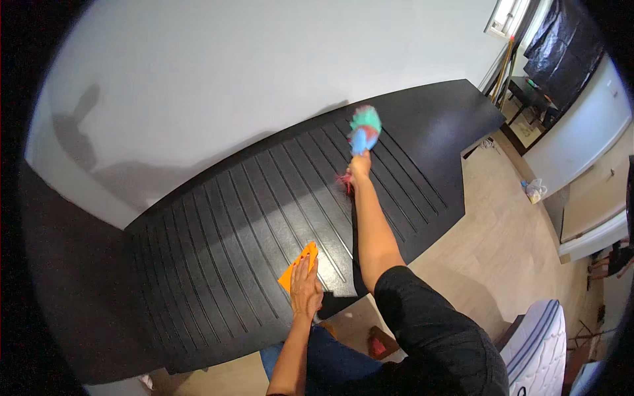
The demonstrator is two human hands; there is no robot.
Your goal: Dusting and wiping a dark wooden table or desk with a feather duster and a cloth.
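Observation:
My right hand (360, 167), raised over a large black panel (416, 114) with parallel grooves, is closed around a fluffy multicoloured duster (365, 128). The duster is blurred, its green, red and blue fibres above the hand and red strands below; whether it touches the panel I cannot tell. Lower on the panel, my left hand (306, 287) presses flat on an orange cloth (292, 273), which lies on the grooves under its fingers.
A pale wall (277, 59) borders the panel's far edge. To the right are a wooden floor (495, 218), a plastic bag (535, 191) by the white door and a mattress (537, 346). Long poles (502, 72) lean in the far corner near black plastic sheeting (564, 49).

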